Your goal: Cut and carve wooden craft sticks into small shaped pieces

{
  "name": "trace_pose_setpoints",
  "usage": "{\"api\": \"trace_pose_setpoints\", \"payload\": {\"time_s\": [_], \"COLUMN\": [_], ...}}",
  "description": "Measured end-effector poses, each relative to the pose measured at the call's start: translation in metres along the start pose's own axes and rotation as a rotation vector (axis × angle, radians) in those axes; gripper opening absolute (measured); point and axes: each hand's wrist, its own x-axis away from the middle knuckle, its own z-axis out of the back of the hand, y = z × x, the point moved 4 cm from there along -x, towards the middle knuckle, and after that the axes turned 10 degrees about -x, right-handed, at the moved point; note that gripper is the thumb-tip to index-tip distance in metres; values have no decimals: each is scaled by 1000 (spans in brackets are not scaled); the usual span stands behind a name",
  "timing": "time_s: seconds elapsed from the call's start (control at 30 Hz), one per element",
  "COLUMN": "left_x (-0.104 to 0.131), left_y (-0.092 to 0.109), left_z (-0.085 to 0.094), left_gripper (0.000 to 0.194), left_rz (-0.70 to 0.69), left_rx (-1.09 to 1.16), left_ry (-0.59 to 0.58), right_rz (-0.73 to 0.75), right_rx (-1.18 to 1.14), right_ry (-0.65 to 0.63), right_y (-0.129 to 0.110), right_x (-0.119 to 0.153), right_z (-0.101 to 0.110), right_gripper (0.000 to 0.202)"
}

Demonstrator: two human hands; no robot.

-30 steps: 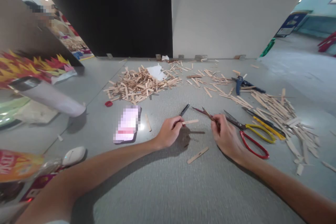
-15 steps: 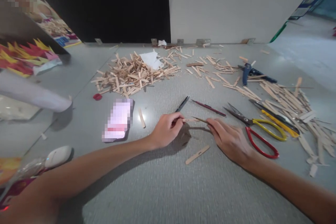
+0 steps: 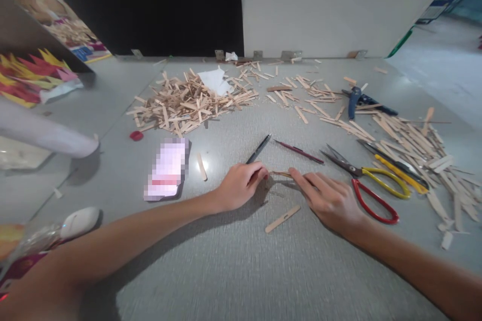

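Observation:
My left hand (image 3: 244,186) pinches the end of a small wooden craft stick (image 3: 276,172) above the grey table. My right hand (image 3: 326,196) has its fingers closed around a thin pointed tool (image 3: 285,175), whose tip lies along the stick; its exact kind is too small to make out. Below the hands lies another craft stick (image 3: 283,218) with a small slot in it. Just beyond my left hand is a dark pen (image 3: 259,148), and a dark red pen-like tool (image 3: 299,151) lies to its right. Scissors (image 3: 356,170) with red and yellow handles rest beside my right hand.
A heap of cut sticks (image 3: 188,103) lies at the back left, with white paper (image 3: 215,82) on it. More sticks (image 3: 410,143) spread at right, near blue-handled pliers (image 3: 354,103) and a yellow cutter (image 3: 401,174). A phone (image 3: 167,168) and a white mouse (image 3: 80,222) are at left.
The thin tool has swung from crossing over the stick at a slant to lying nearly in line with it. My right fingertips have moved slightly left, closer to my left hand.

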Motion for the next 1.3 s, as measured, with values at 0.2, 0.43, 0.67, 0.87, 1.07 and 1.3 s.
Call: {"api": "trace_pose_setpoints", "payload": {"time_s": [0.2, 0.43, 0.67, 0.87, 1.07, 1.3], "left_x": [1, 0, 0, 0, 0, -1], "left_y": [1, 2, -1, -3, -5, -7], "left_z": [0, 1, -3, -7, -8, -11], "left_gripper": [39, 39, 38, 40, 35, 38], "left_rz": [-10, -23, -75, -98, -76, -29], "left_rx": [-35, -63, -117, -178, -237, -293], "left_ry": [-14, -2, -2, 5, 16, 30], "right_rz": [33, 34, 91, 82, 14, -6], "right_rx": [50, 75, 150, 206, 301, 212], "right_ry": [-16, -27, -72, -228, -528, -744], "right_y": [-3, -6, -10, -14, -16, 9], "right_x": [-2, -3, -14, -25, -37, -47], "right_z": [3, 3, 10, 10, 2, -14], "right_gripper": [36, 41, 40, 35, 33, 26]}}
